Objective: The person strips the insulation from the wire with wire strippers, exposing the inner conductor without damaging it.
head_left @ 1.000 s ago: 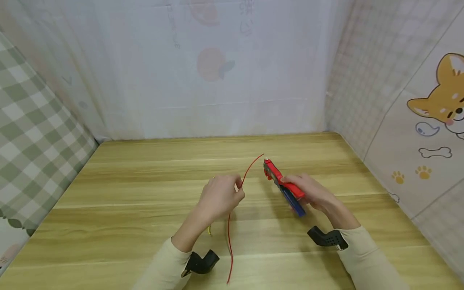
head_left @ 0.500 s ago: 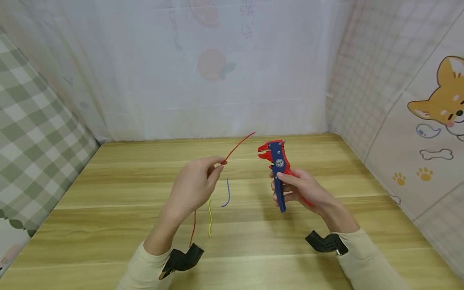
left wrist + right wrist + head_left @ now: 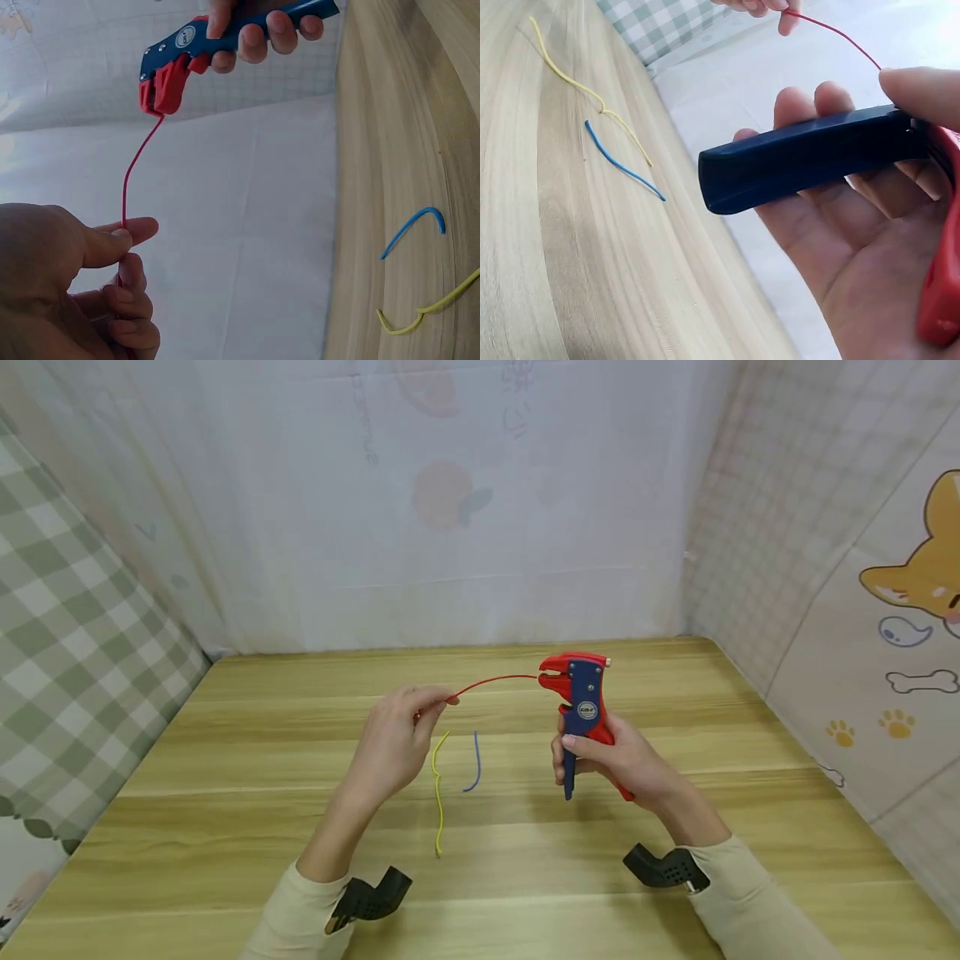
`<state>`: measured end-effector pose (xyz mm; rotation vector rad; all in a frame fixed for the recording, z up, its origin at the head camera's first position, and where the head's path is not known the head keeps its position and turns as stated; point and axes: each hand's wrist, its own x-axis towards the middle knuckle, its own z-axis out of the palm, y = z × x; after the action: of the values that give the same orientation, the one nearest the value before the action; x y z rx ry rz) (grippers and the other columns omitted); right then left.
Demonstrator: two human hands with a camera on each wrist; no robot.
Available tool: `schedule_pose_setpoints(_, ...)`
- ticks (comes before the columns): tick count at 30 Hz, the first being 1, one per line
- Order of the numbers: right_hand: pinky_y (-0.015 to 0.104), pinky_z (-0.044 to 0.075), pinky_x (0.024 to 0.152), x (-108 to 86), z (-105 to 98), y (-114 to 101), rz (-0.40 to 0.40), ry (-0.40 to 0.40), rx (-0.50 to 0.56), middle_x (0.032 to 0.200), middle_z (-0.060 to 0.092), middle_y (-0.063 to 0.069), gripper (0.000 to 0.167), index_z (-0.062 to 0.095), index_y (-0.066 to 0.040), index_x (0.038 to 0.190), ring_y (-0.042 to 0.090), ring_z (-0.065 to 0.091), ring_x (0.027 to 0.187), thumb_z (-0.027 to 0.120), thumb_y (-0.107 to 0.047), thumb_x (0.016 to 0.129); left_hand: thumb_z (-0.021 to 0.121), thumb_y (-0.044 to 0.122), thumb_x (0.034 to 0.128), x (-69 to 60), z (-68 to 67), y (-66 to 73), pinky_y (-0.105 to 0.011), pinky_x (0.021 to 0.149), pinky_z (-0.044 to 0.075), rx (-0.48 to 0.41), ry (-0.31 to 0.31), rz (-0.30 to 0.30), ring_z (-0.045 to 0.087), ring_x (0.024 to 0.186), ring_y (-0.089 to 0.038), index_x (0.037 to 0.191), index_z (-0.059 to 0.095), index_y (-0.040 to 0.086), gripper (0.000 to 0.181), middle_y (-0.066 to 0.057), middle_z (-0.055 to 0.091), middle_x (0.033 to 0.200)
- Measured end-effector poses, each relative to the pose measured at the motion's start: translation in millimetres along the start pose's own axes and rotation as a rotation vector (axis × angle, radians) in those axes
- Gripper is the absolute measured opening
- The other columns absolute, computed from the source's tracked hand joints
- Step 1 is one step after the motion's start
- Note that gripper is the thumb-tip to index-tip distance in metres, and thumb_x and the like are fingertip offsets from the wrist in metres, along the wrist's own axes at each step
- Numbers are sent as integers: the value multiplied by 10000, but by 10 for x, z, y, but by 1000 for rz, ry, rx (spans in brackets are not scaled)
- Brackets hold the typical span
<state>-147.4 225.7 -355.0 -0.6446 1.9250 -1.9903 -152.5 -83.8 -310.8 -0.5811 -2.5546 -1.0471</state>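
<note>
Wire (image 3: 517,676), red, bows from the left hand (image 3: 393,739) and its pinching grip to the wire stripper (image 3: 583,693), clasped in the right hand (image 3: 630,760). Pushed hard, so limp a bow might buckle instead of seating. Left of the wire stripper lie yellow wire (image 3: 440,806), blue wire (image 3: 478,764); rightward there's open counter (image 3: 697,718), far edge beyond.

I'm getting soft, even light on the head cam, with a faint shadow on the wood tabletop (image 3: 240,777) below the right hand (image 3: 626,760) and pale sheen near frame centre-bottom. Left wrist cam reads dimmer, glare at left edge. Right wrist cam nearly blows out the white backdrop (image 3: 930,34); soft highlight on the wire stripper's blue handle (image 3: 802,161).
</note>
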Motion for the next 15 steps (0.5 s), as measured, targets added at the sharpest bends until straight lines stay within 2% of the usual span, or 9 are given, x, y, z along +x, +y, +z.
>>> schedule_pose_setpoints(5,399,657,828,1,24,19,-28,-8,-17,912,703,26,52,554,-39,1137,180,751,815,535,-59,1092,636,86,1050,-13,0,-13,-330,724,448,-24,-16,-11,536,778,-186,1120,802,124,184,-64,746,996)
schedule_pose_setpoints(11,388,658,817,1,27,26,-43,-7,-21,892,721,15,37,564,-46,1093,185,757,799,531,-62,1093,633,82,1049,-1,-2,-9,-340,748,452,-36,-21,-17,549,805,-199,1118,800,115,183,-64,759,1038)
schedule_pose_setpoints(15,393,660,809,7,42,29,-53,-18,-26,885,719,14,37,566,-36,1081,197,762,785,535,-55,1089,630,92,1054,-12,-16,8,-343,756,469,-47,-47,-29,564,823,-201,1110,799,130,182,-59,759,1074)
